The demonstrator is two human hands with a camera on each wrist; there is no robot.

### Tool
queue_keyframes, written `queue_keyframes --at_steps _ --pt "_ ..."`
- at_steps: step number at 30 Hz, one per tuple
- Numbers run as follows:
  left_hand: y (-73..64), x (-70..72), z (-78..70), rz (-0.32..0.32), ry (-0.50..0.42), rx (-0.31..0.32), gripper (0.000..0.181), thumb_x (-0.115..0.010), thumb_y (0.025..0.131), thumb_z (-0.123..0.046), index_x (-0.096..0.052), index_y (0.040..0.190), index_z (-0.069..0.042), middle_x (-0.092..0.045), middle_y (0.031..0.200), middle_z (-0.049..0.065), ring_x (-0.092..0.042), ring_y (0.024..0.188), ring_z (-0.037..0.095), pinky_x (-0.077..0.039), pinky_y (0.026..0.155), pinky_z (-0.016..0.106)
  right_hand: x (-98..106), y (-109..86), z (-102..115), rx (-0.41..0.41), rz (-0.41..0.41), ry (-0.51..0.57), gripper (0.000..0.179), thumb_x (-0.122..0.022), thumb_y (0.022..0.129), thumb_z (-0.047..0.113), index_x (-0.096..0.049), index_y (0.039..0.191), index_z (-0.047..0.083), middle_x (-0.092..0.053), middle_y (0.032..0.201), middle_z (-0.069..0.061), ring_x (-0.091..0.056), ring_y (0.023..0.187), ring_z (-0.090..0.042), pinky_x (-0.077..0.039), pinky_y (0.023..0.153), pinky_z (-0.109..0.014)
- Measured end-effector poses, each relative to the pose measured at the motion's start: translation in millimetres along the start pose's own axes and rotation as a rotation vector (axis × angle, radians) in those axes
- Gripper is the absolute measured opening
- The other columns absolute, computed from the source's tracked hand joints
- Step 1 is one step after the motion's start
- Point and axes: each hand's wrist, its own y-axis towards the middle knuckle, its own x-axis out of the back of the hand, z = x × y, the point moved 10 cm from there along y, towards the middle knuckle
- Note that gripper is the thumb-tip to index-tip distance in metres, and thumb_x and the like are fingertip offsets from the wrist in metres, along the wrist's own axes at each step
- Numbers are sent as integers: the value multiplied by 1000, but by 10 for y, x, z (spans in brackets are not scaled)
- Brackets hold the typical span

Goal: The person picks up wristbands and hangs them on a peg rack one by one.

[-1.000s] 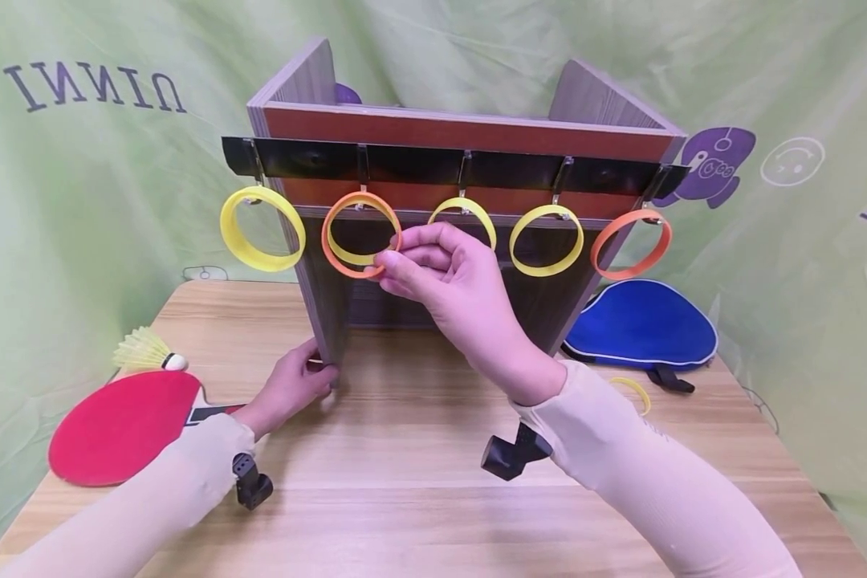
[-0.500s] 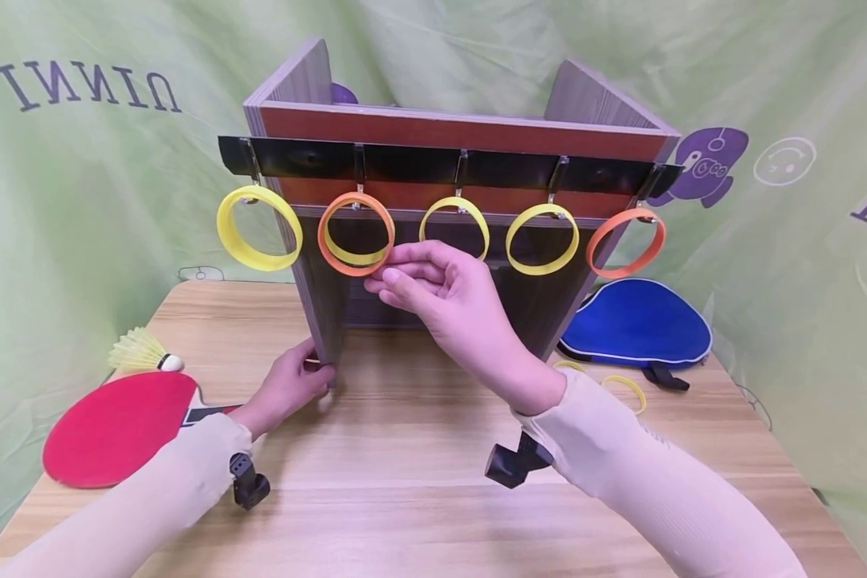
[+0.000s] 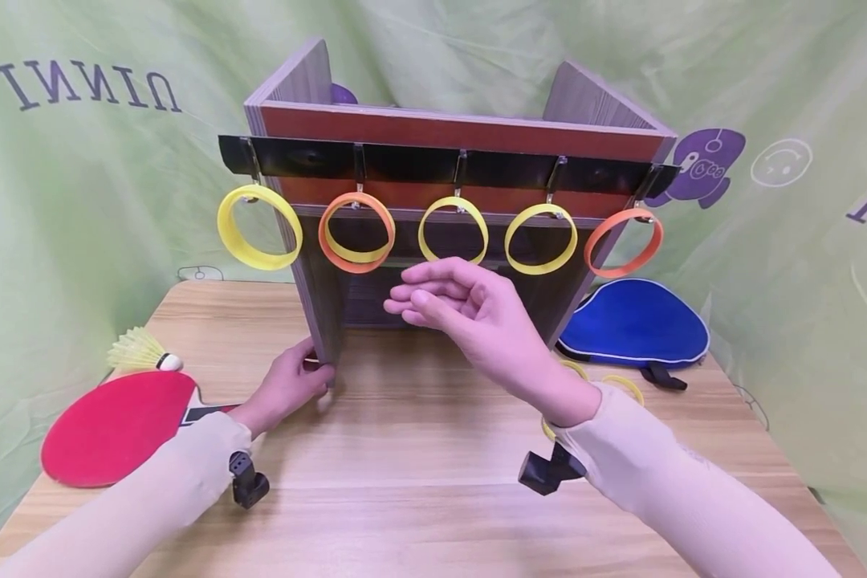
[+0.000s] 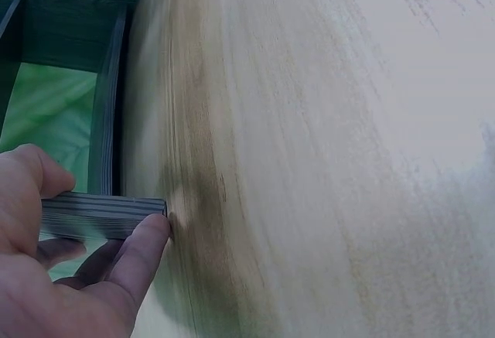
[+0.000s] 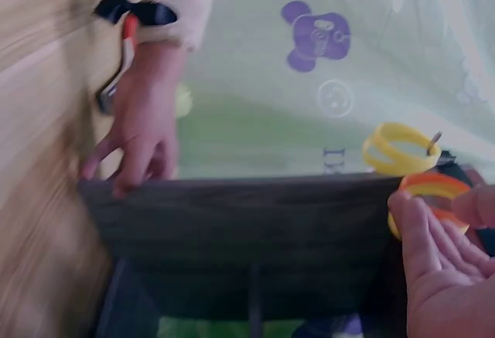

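Observation:
My right hand hangs with relaxed fingers just below the hooks, holding nothing. Above and left of its fingertips an orange ring hangs on a hook, with a yellow ring inside it. Further yellow rings hang along the same row, one at the left end and two toward the right, then an orange ring at the right end. My left hand grips the front edge of the grey wooden shelf's side panel near the tabletop, thumb and fingers on either side of the board.
A black hook strip runs across the shelf's front. On the table at left lie a red table tennis paddle and a shuttlecock. At right are a blue paddle case and loose yellow rings, partly hidden by the right arm.
My right hand has let go of the orange ring and drawn back down and to the right. The orange ring now hangs free. My left hand keeps its hold on the panel.

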Motion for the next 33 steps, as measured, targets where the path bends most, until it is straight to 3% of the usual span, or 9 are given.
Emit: queue_keyframes --at_steps 8,13,16,22,27,29,33 --pt "5 19 -4 0 21 -4 58 -59 95 -5 -46 150 7 -65 130 32 -67 100 28 -56 75 21 196 -219 -231 -2 88 -77 25 -64 101 2 -64 124 -9 -75 118 -27 -78 107 -23 -63 92 -37" --pt "11 1 -28 3 19 -4 55 -58 95 -5 -48 148 7 -65 127 32 -67 96 26 -55 73 21 497 -473 -460 -23 95 -171 23 -65 101 4 -66 120 -9 -75 115 -28 -79 103 -19 -63 90 -34" --pt "7 -8 -46 4 17 -10 54 -58 95 -5 -49 147 7 -65 126 32 -68 93 26 -55 72 22 758 -659 -644 -75 80 -253 22 -64 101 3 -65 119 -10 -75 112 -30 -79 99 -14 -63 88 -29" --pt "1 6 -52 -6 25 -18 53 -59 95 -5 -50 146 7 -65 127 31 -67 96 26 -54 72 22 1309 -1021 -982 -181 49 -374 26 -62 102 2 -62 120 -16 -79 108 -14 -77 95 -6 -63 82 -23" --pt "-1 3 -39 -5 15 -11 53 -58 96 -5 -49 147 7 -65 128 31 -67 98 27 -55 74 22 1761 -1269 -1275 -286 -49 -519 23 -63 101 1 -63 117 -16 -75 104 -24 -75 86 -4 -64 75 -25" --pt "3 13 -27 -6 24 -7 55 -58 96 -6 -48 149 6 -64 130 31 -67 99 27 -55 75 22 1902 -1352 -1391 -330 -81 -576 21 -63 100 -1 -63 113 -17 -74 100 -27 -74 81 -4 -64 71 -26" --pt "5 25 -6 -10 28 -2 55 -58 97 -6 -47 149 6 -64 130 31 -67 100 28 -55 76 22 2090 -1499 -1583 -415 -105 -693 16 -65 98 0 -66 106 -14 -73 89 -17 -65 71 -4 -60 64 -24"
